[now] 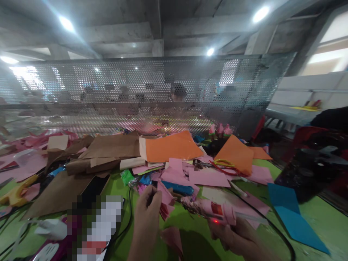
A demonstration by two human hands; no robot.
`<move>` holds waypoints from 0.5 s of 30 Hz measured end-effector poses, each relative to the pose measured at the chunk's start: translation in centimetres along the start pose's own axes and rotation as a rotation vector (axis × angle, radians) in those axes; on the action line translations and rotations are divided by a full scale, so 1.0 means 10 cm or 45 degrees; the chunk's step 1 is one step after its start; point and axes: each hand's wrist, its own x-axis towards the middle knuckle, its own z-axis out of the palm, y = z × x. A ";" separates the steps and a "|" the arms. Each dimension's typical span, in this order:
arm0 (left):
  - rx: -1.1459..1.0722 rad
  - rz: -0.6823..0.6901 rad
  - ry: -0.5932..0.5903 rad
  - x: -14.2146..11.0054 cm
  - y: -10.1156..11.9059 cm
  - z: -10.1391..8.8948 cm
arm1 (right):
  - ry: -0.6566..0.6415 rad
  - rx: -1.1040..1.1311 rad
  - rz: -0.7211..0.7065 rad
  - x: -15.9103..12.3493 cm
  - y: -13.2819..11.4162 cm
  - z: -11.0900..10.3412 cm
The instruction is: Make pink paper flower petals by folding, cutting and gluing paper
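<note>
My left hand (148, 210) is closed, thumb against fingers, on a folded piece of pink paper (165, 195). My right hand (231, 233) is wrapped round the handle of a pink hot glue gun (202, 207), its small red light lit and a clear glue stick (248, 215) at its back end. The gun's nozzle points left and lies close to the pink paper; I cannot tell if they touch. Below, between my hands, a curled pink paper scrap (172, 238) rests on the green table (199, 241). Behind the paper lies a blue wrapped strip (178, 187).
Brown paper (111, 145), orange sheets (171, 146) and scissors (224, 165) lie further back. Blue paper (295, 215) is at right. At left are a power strip (47, 252), a white plug (53, 229) and a yellow tape dispenser (17, 192). A perforated metal screen (152, 85) stands behind.
</note>
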 end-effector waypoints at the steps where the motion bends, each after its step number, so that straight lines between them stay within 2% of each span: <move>1: -0.005 -0.012 -0.021 0.00 -0.01 0.00 | 0.002 0.008 -0.004 0.00 0.00 0.00; 4: -0.018 -0.034 -0.058 -0.01 -0.01 0.01 | -0.004 0.037 -0.026 0.00 -0.01 0.00; 15: -0.048 -0.007 -0.016 -0.04 0.04 0.03 | -0.031 0.023 -0.036 -0.03 -0.09 0.00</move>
